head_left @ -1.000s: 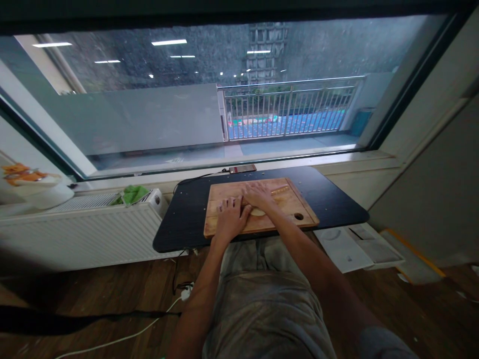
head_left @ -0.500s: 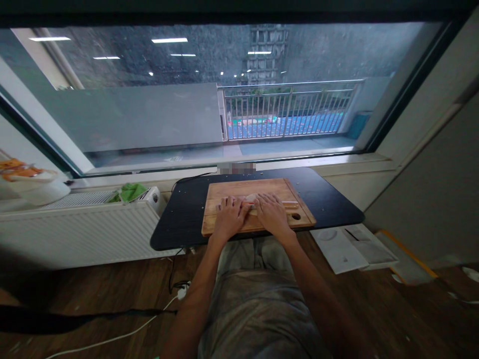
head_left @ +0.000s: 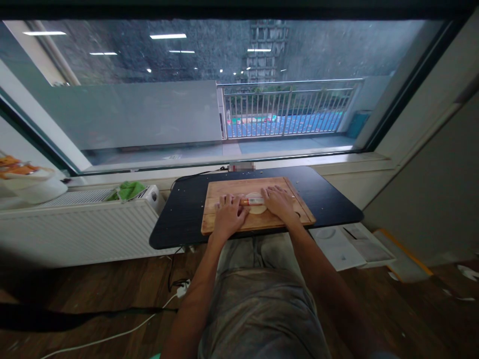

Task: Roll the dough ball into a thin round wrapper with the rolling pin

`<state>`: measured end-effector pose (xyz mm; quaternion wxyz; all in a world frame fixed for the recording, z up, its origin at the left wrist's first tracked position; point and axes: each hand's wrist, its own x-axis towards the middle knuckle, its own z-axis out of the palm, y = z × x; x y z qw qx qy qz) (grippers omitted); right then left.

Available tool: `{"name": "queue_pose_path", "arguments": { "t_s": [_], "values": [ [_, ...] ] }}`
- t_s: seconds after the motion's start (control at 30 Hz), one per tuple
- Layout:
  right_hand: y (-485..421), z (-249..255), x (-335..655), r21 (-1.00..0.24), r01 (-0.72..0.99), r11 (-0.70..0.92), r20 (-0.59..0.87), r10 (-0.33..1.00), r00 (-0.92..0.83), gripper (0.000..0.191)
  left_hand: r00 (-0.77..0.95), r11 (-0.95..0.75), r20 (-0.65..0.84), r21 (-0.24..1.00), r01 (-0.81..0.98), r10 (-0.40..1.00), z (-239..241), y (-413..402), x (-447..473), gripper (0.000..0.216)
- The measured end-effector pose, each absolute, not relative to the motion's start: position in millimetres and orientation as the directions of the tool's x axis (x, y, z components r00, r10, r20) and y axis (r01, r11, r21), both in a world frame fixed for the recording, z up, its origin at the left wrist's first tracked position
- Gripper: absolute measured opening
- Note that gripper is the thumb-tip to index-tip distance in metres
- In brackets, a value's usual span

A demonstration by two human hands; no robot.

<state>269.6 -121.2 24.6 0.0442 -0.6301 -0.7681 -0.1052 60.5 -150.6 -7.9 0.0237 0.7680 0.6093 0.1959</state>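
Observation:
A rolling pin with a pale label lies crosswise over a flat, pale round of dough. Both rest on a wooden cutting board. My left hand is over the pin's left end, its fingers bent across it and a little apart. Over the right part of the pin is my right hand, fingers reaching forward across it. Between the hands, the middle of the pin and some of the dough show; both pin ends are mostly covered.
The board lies on a black table below a wide window. To the left stands a white radiator with a green cloth on top. A cable with a white plug runs over the floor; flat white panels lie at right.
My right hand has shifted right along the rolling pin, widening the gap between my hands. The pin's labelled middle and more of the dough now show. My left hand stays nearly in place.

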Motion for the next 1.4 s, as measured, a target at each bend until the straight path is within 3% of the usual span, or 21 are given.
{"name": "queue_pose_path", "arguments": {
  "t_s": [0.33,0.57,0.97,1.4],
  "values": [
    [-96.8,14.8,281.9,0.19,0.947,0.259,0.166,0.942,-0.291,0.039,0.177,-0.256,0.269,0.295,0.921,0.947,-8.0,-150.8,58.5,0.069],
    [-142.5,21.0,273.1,0.074,0.995,0.059,0.237,0.969,-0.075,0.047,0.158,-0.239,0.264,0.309,0.921,0.951,-7.0,-151.2,59.5,0.066],
    [-180.6,-1.0,271.5,-0.082,0.996,0.027,0.361,0.933,0.004,0.055,0.166,-0.25,0.284,0.292,0.923,0.944,-8.1,-150.3,58.6,0.062],
    [-146.2,23.5,276.1,0.07,0.993,0.099,0.228,0.967,-0.112,0.046,0.141,-0.243,0.325,0.299,0.923,0.935,-11.5,-148.3,58.4,0.057]
  ]
}}
